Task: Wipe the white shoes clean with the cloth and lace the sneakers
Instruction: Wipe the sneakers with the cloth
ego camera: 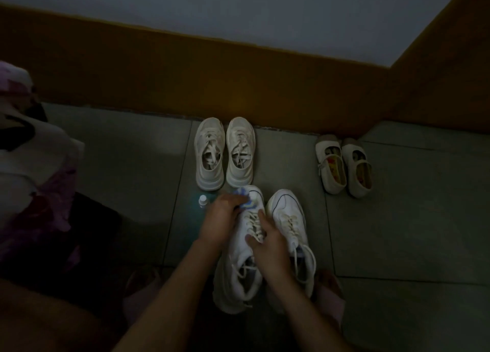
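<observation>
Two white laced sneakers stand side by side on the tiled floor in front of me. My left hand [222, 217] presses a blue and white cloth [245, 199] against the toe of the left sneaker [242, 248]. My right hand [267, 245] lies on that sneaker's laces and tongue, holding it steady. The right sneaker [290, 219] stands untouched beside it. The left sneaker's lace ends hang loose near its heel.
A second pair of off-white sneakers [225, 152] stands near the brown wall base. Cream strap shoes [343, 164] sit at the right. A small white-capped bottle [202, 200] stands left of my left hand. Bundled fabric [31, 160] lies at the far left.
</observation>
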`<state>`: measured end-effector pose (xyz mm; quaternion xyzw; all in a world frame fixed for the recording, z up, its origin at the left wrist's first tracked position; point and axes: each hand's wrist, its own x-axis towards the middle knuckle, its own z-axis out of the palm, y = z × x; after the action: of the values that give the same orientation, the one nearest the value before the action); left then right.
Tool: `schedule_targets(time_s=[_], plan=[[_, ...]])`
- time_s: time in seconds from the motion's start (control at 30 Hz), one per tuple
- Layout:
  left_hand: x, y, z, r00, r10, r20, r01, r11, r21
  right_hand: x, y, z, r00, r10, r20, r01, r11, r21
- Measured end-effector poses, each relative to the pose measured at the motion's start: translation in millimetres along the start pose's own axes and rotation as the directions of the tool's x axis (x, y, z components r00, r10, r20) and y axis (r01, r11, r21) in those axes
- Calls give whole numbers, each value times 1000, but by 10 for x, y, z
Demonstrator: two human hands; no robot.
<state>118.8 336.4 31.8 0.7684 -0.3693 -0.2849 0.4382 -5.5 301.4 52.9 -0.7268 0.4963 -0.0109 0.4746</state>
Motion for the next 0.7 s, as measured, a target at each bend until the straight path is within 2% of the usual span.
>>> schedule_targets(time_s=[0.07, 0.1, 0.2, 0.47, 0.53, 0.63, 0.7], plan=[[-89, -50, -3, 999, -33, -17, 33, 998, -46, -18, -11, 7, 999, -35, 9, 35, 999, -27], [-125, -63, -17, 999, -28, -21, 28, 1000, 0, -23, -13, 5, 999, -49, 20, 50, 998, -44], [-246, -50, -29, 996, -80, -42, 79, 996, -29, -35, -13, -30, 998, -51, 44, 53, 998, -28], [-374, -44, -27, 975, -199, -101, 202, 979, 22, -25, 14, -53, 996, -63, 55, 64, 998, -27], [-260, 69, -79, 975, -181, -127, 187, 981, 42, -24, 16, -61, 996, -59, 64, 60, 998, -11], [120, 230, -129, 984, -73, -164, 87, 993, 82, -14, 39, -47, 996, -65, 65, 66, 998, -14], [341, 277, -117, 994, -7, -113, 22, 991, 135, -11, 43, -28, 996, -66, 53, 67, 998, -16]])
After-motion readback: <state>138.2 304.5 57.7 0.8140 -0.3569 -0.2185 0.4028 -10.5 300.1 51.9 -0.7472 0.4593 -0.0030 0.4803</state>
